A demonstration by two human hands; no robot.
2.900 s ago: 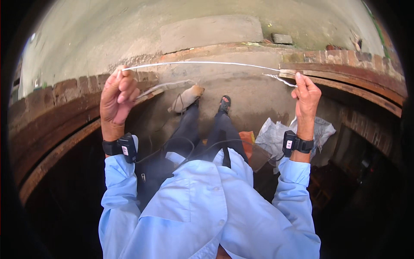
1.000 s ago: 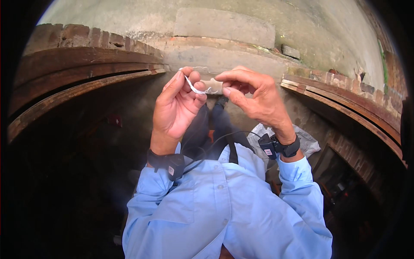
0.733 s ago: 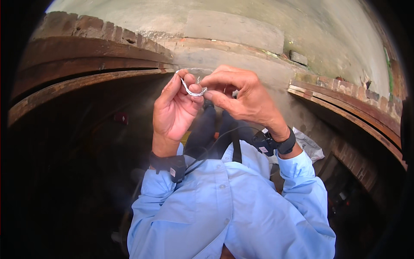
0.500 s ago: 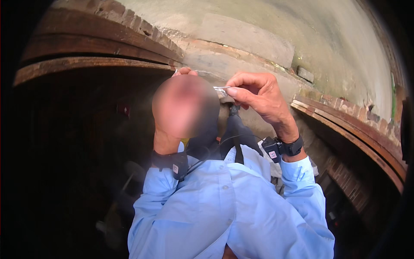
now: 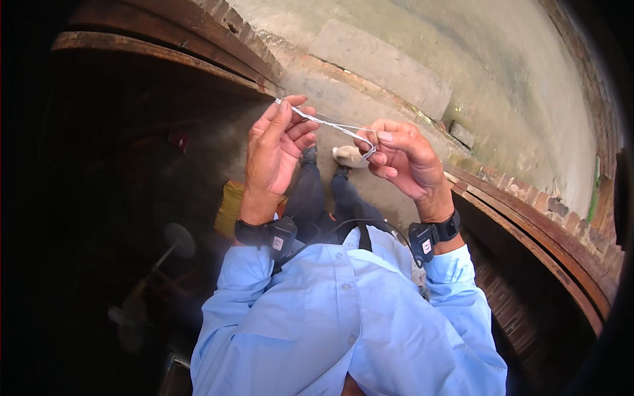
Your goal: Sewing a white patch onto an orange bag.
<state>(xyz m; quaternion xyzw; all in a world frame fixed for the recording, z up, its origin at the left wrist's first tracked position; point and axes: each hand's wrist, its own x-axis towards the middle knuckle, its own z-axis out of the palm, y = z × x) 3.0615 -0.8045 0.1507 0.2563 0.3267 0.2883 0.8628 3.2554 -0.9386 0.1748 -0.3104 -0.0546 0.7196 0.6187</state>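
Note:
A thin white doubled string [image 5: 328, 123] is stretched between my hands at about the middle of the view, with a twisted loop at its right end. My left hand [image 5: 274, 152] pinches its left end between thumb and forefinger, with the other fingers curled. My right hand [image 5: 409, 162] pinches the other end, the loop lying round its fingers. A black device with a strap sits on each wrist. Below the string, by my feet, is a pale, rounded object [image 5: 347, 156], partly hidden by my right hand.
Weathered wooden planks on brick edging run along the left [image 5: 158, 56] and right [image 5: 535, 234]. Beyond are a concrete slab [image 5: 376, 63] and small block [image 5: 461, 134]. A yellow sack [image 5: 231, 204] lies by my legs. A stand with round discs [image 5: 177, 239] is in the dark lower left.
Since the earlier frames, my hands came together from holding the string wide, and have now moved slightly apart again, my right hand turning palm-inward with the string drawn between them. The view has rotated.

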